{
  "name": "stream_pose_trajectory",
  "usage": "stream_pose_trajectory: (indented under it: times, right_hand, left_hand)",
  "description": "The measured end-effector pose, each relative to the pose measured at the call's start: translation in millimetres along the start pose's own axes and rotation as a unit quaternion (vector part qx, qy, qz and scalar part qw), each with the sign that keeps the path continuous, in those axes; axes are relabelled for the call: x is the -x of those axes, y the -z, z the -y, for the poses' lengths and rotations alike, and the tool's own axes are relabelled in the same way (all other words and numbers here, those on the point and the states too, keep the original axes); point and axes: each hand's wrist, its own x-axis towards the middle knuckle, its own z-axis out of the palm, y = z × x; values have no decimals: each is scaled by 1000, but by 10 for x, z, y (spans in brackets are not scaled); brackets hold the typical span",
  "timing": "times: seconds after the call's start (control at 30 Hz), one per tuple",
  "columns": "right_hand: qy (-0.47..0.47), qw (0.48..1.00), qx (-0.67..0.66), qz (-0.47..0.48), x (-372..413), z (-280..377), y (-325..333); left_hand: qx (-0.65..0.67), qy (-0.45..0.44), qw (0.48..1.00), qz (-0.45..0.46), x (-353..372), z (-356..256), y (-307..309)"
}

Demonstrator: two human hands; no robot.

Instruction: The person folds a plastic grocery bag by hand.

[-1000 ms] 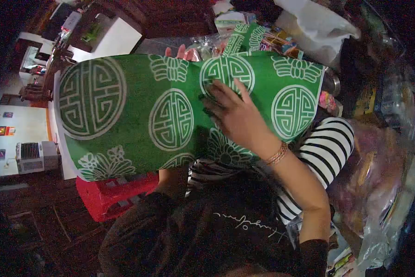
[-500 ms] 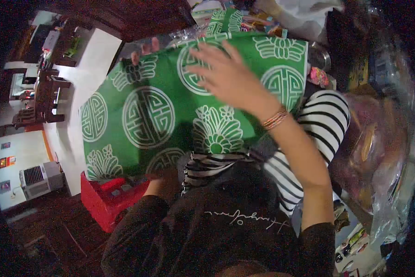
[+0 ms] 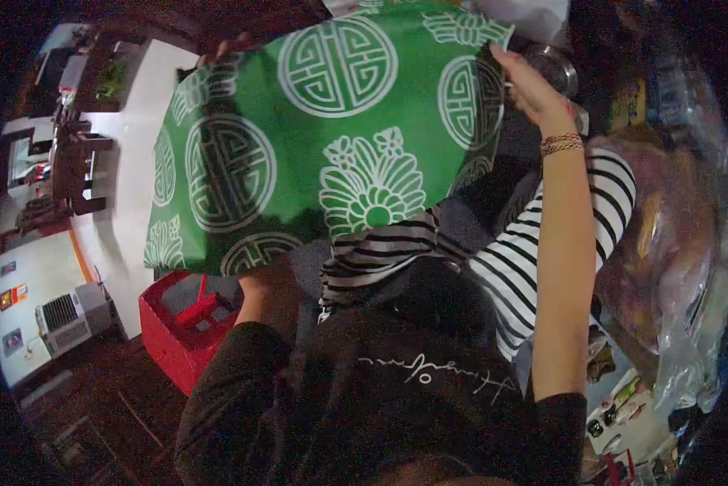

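Observation:
A large green sheet [image 3: 299, 154], printed with white round emblems and flowers, spreads across my lap in the head view. My right hand [image 3: 530, 85] is closed on its far right corner, thumb at the edge. My left forearm passes beneath the sheet, which covers most of that hand. Fingertips of my left hand [image 3: 228, 49] show curled at the far left edge. Below the sheet, my striped trousers [image 3: 514, 259] show on both legs.
A red plastic stool [image 3: 170, 336] stands at my left. Clear plastic bags [image 3: 664, 267] are heaped on the right. A round metal dish [image 3: 557, 69] lies beyond my right hand. Farther left are a pale floor [image 3: 141, 121], wooden furniture and an air cooler [image 3: 68, 320].
My right hand has gone from lying spread over the sheet to gripping its right corner. The sheet has lifted and shifted away from me, and the left fingertips moved farther up.

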Motion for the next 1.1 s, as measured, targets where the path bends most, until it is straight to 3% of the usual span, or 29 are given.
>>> stream_pose_trajectory:
  times: [0.03, 0.07, 0.2, 0.33, 0.37, 0.43, 0.57, 0.63, 0.67, 0.7, 0.87, 0.93, 0.97, 1.0, 1.07, 1.1]
  right_hand:
    - [-32, 986, -125, 104, -68, -77, 13]
    - [-49, 977, -165, 126, -60, -87, 17]
    - [-11, 985, -164, 46, 62, -82, 16]
    - [-37, 976, -149, 157, -213, -613, 213]
    - [-134, 965, -171, 145, -204, -606, 182]
    - [-151, 975, -154, 51, -133, -572, 91]
    - [-95, 966, -211, 119, 73, -268, 130]
    - [7, 969, -232, 86, 31, -233, 260]
    - [13, 978, -205, 41, 63, -182, 315]
    - [50, 981, -177, -67, 150, -67, 273]
    - [102, 985, -120, -77, 856, 757, 387]
    - [114, 977, -116, -141, 1051, 924, 691]
    - [127, 979, -139, -77, 1091, 884, 957]
    - [126, 972, -111, -165, 1341, 1047, 926]
    - [108, 959, -112, -236, 1519, 998, 1307]
    - [106, 964, -85, -228, 1650, 1019, 1476]
  left_hand:
    - [2, -2, 1000, 2, -19, -15, 8]
    - [0, -4, 1000, 4, -1, -20, -21]
    - [-1, -9, 1000, 11, -60, -47, -76]
    - [4, -8, 1000, 20, -102, -65, -91]
    - [3, -7, 1000, 22, -106, -51, -100]
    - [6, -8, 1000, 26, -110, -57, -100]
    - [6, -8, 1000, 23, -121, -13, -59]
    - [11, -6, 1000, 22, -85, 1, -43]
    - [13, -7, 1000, 22, -94, -8, -18]
    - [15, -8, 1000, 23, -89, -28, 24]
    - [30, -2, 999, 34, -107, -63, 137]
    - [35, 5, 999, 37, -177, -2, 77]
    - [37, 7, 999, 37, -164, 6, 61]
    - [43, 8, 998, 40, -168, -9, 85]
    - [67, 1, 996, 59, -363, -55, 178]
    - [84, -2, 993, 82, -437, -123, 233]
